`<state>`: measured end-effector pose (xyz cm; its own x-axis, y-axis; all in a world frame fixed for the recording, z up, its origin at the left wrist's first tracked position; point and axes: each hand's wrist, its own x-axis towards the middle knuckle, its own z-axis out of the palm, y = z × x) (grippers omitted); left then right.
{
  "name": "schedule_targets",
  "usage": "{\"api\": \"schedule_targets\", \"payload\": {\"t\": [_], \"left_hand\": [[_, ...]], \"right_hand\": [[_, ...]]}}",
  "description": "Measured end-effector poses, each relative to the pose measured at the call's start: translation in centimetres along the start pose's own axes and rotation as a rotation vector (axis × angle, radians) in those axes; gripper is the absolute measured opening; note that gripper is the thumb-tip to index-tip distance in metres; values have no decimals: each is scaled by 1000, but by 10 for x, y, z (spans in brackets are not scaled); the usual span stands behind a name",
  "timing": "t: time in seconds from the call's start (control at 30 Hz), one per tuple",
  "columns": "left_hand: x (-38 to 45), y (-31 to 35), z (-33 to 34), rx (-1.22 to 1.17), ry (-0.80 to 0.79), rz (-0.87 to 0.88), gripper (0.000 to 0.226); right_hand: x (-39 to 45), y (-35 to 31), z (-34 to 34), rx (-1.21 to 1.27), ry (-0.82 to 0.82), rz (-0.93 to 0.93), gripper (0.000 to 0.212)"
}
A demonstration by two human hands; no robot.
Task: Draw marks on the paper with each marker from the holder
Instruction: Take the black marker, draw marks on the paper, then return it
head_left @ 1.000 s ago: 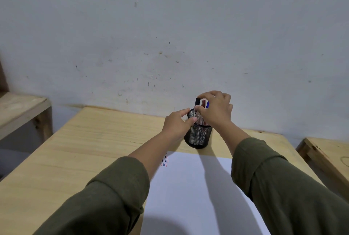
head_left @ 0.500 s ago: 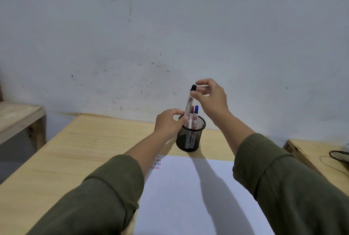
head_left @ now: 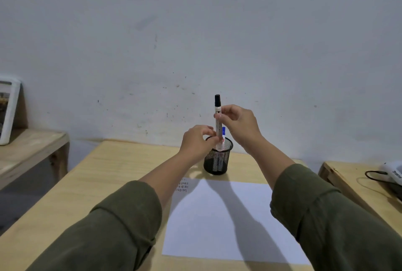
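Note:
A black mesh holder [head_left: 217, 163] stands on the wooden table [head_left: 91, 185] just beyond a white sheet of paper [head_left: 219, 227]. My right hand [head_left: 239, 127] pinches a white marker with a black cap [head_left: 218, 116], held upright, its lower end still just inside the holder's rim. My left hand [head_left: 196, 142] grips the holder's rim on the left side. A blue-capped marker [head_left: 223, 131] shows inside the holder behind the lifted one. Small rows of red, blue and black marks [head_left: 182, 185] sit at the paper's top left corner.
A lower wooden bench [head_left: 26, 151] with a white framed board [head_left: 8, 111] leaning on it lies to the left. Another wooden surface [head_left: 352, 183] on the right carries a black cable and a white device [head_left: 393, 172]. A grey wall rises behind.
My right hand has drawn the black-capped marker upward out of the holder. My left hand has stayed on the holder's rim. The camera has tilted and pulled back.

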<state>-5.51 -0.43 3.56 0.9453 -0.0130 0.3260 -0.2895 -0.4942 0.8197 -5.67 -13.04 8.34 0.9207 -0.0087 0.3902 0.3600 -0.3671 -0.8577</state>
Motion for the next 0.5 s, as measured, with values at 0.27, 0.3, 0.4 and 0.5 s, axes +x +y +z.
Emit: {"api": "schedule_targets", "payload": {"t": [0.27,0.3,0.4,0.5], "left_hand": [[-22,6,-46,-156,-95,109,45],[-25,7,-48,-149,-135,131,43],[-29,8,-52,-131,-172,154,29],[-31,3,-55,-123,-155,124,17]], "right_hand": [[-46,-2,-14,-7,-262,121,17],[-51,-3,-15,8,-283,136,19],[-60,-7,-15,58,-345,188,24],[-62,-10,-17,129,-428,267,38]]}}
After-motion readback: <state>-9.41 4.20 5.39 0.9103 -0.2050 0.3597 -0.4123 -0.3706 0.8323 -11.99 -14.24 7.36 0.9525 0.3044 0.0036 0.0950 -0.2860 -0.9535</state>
